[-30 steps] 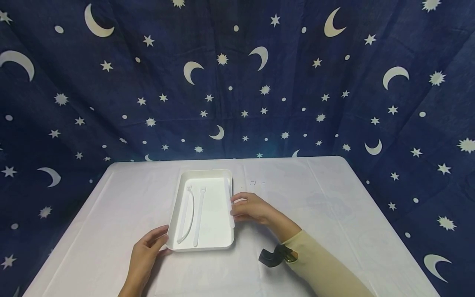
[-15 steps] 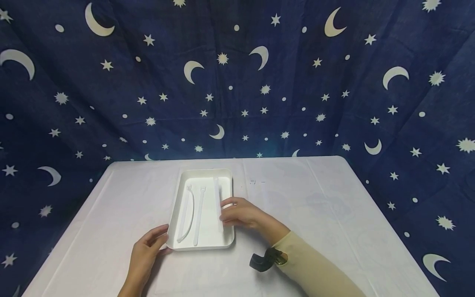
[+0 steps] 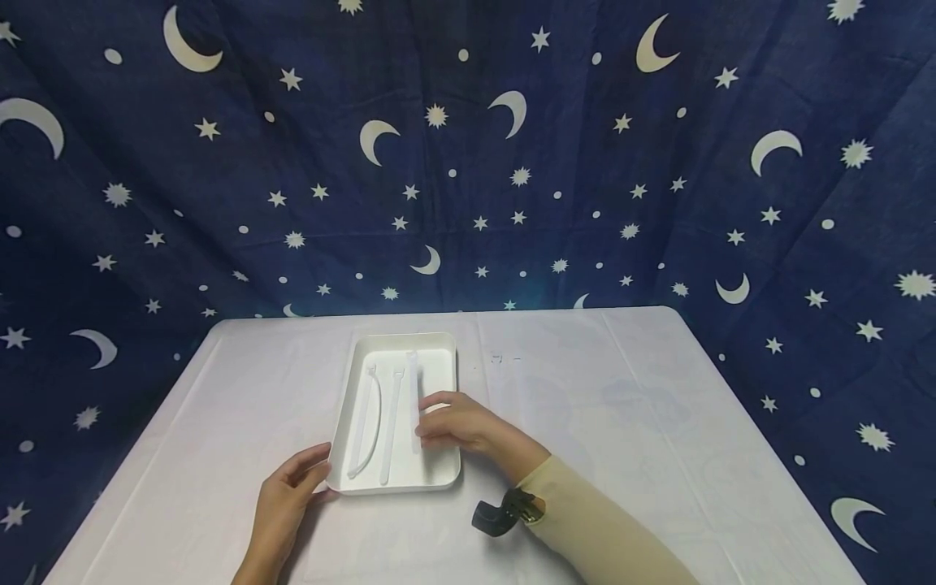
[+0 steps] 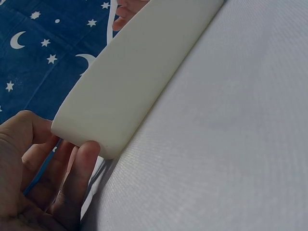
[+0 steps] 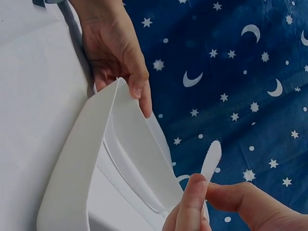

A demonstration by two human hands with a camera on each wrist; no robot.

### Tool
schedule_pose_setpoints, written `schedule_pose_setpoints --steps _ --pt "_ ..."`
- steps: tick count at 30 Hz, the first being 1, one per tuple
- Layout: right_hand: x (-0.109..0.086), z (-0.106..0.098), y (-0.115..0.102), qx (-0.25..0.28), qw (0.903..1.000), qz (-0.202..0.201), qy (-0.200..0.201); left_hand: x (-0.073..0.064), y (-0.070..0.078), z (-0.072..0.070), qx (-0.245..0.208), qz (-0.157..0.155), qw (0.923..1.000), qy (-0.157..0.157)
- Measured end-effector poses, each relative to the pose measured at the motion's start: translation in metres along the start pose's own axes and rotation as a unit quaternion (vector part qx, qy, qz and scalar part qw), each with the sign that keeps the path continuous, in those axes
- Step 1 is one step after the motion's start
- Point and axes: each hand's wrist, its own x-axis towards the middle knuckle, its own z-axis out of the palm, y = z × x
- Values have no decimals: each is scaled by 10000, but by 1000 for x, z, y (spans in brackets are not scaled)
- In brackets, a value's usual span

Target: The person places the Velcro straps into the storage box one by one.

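Note:
A shallow white tray (image 3: 435,370) lies on the white-covered table. At its near left corner my left hand (image 3: 287,491) grips the tray, thumb and fingers around the corner in the left wrist view. My right hand (image 3: 464,424) pinches a white plastic knife (image 3: 413,390) over the right part of the tray. In the right wrist view the knife's rounded, serrated tip (image 5: 212,159) sticks out above thumb and fingers. Left of it in the tray are a straight slim white piece (image 3: 392,426) with a notched end and a curved white piece (image 3: 378,414), with another pale strip beside it.
The white table cover (image 3: 607,422) spreads on all sides of the tray. Behind stands a dark blue cloth (image 3: 468,195) with moons and stars. A black curved device (image 3: 500,516) is strapped at the right wrist, over a beige sleeve (image 3: 607,520).
My right hand has carried the knife leftward from the tray's right wall to over its interior. The left hand and the tray have stayed in place.

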Motion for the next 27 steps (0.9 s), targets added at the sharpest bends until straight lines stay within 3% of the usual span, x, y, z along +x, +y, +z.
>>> schedule_pose_setpoints --steps 12,27 --pt "6 10 3 -66 9999 -17 136 0 0 -1 80 7 10000 -33" --pt "17 22 7 -447 9971 134 597 -1 0 0 121 63 9999 -18"
